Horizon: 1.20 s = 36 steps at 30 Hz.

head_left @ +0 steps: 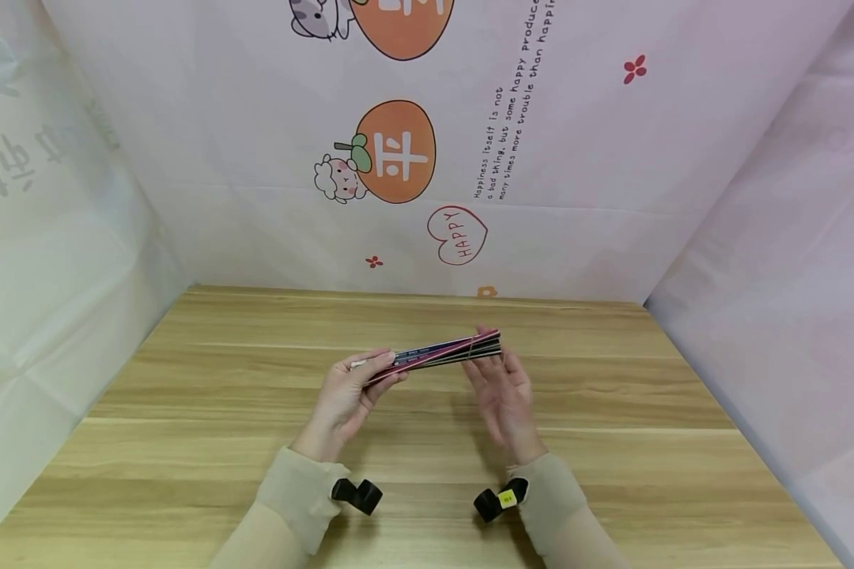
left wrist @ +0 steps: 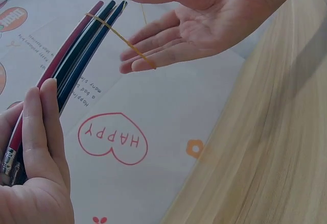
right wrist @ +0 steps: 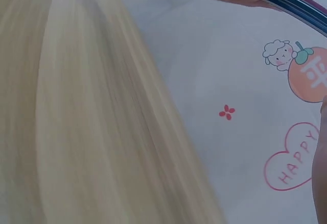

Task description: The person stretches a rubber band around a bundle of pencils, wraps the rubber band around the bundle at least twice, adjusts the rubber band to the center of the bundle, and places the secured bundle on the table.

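My left hand (head_left: 345, 399) grips a bundle of several pencils (head_left: 444, 352) near one end, the thumb lying along them. Red, dark green and dark blue pencils (left wrist: 69, 60) show in the left wrist view, with metal ferrules (left wrist: 8, 158) by the palm. Around the bundle's far end runs a thin yellow rubber band (left wrist: 120, 37), stretched out to the fingertips of my right hand (head_left: 505, 399). In the left wrist view the right fingers (left wrist: 163, 53) are extended, thumb apart. The right wrist view catches only part of the bundle (right wrist: 301, 12).
Both hands are above a wood-grain table (head_left: 612, 442). White printed sheeting (head_left: 569, 158) rises behind it, with a red heart drawing (head_left: 458, 235) low down. Pale sheets (head_left: 50, 261) also stand along the sides. Each wrist carries a black camera mount (head_left: 357, 495).
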Available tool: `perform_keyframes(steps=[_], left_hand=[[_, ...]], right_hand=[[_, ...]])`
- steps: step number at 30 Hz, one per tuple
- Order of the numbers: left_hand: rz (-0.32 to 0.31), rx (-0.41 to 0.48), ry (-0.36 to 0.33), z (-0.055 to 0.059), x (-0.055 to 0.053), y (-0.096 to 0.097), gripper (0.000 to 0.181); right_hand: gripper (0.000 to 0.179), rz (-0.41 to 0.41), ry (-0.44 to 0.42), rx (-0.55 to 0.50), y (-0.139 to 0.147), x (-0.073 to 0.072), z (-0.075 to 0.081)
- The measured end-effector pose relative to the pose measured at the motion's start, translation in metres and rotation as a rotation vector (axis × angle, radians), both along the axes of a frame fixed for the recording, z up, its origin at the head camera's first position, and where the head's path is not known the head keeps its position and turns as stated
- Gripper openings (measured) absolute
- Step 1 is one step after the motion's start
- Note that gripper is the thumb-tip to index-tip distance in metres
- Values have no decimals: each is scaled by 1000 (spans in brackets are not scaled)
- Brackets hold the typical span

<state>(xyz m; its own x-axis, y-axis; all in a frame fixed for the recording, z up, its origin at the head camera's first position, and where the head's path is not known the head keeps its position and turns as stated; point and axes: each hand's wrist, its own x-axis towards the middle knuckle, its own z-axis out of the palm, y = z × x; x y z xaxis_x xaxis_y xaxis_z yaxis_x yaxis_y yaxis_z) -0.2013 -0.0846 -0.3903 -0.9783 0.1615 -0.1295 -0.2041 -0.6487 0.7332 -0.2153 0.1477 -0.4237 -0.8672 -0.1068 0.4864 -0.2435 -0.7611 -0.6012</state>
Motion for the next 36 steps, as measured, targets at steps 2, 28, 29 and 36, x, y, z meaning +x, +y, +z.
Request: perform_keyframes(steps=[2,28,29,36], left_hand=[[9,1,-4,0,0,0,18],[-71,-293,89,5,-2,-2,30],[-78,-305,98,5,-2,-3,33],[-117,-334,149,3,-2,-6,30]], right_hand=[[45,-49,30,56,2,0,3],[53,-254,131,716,26,7,29],[52,-244,133,712,26,7,29],[50,-220,117,712,27,7,30]])
